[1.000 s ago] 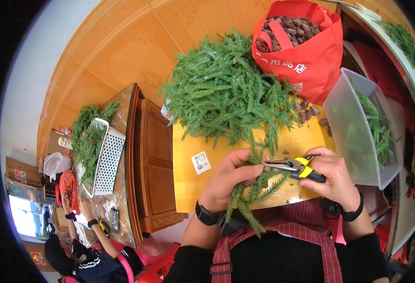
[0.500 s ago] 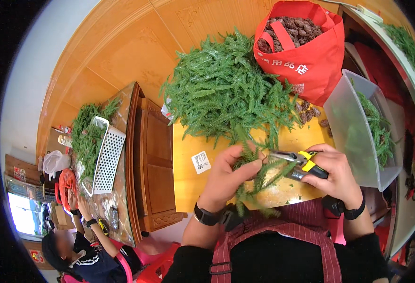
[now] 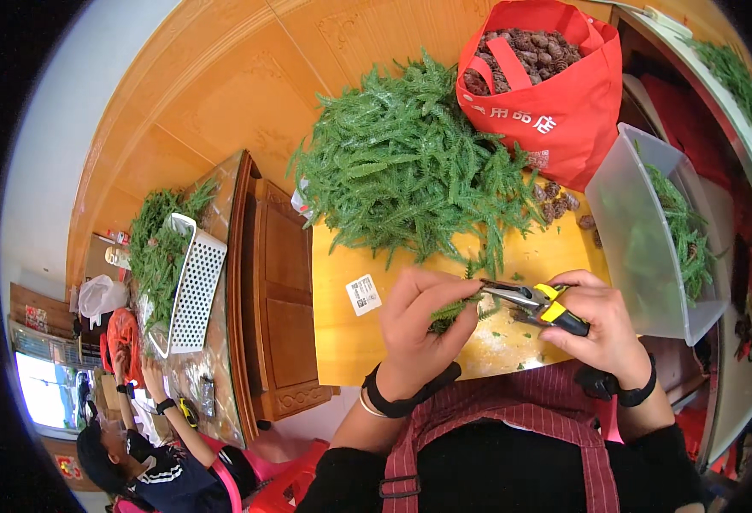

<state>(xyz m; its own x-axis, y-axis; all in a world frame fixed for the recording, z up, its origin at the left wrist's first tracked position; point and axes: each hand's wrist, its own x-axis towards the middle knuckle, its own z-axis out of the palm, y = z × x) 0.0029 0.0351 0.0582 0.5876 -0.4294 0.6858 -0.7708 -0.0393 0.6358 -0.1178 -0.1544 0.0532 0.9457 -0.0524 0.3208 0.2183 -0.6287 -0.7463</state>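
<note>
We can't see most of the sprig (image 3: 451,315) — it's behind the L hand (image 3: 427,329). Tips of the pliers (image 3: 549,306) too small to read (gripping? unclear). Green pile (image 3: 419,167) hides tabletop's (image 3: 342,333) back; black shirt (image 3: 504,474) cut off @ btm.

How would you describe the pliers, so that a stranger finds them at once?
Start at the yellow table bearing the big green heap. Over its front right part, the right hand holds the pliers, their grey nose pointing toward the left hand. Unlike the green sprig in that hand, they have a metal nose and yellow-and-black handles.
</note>
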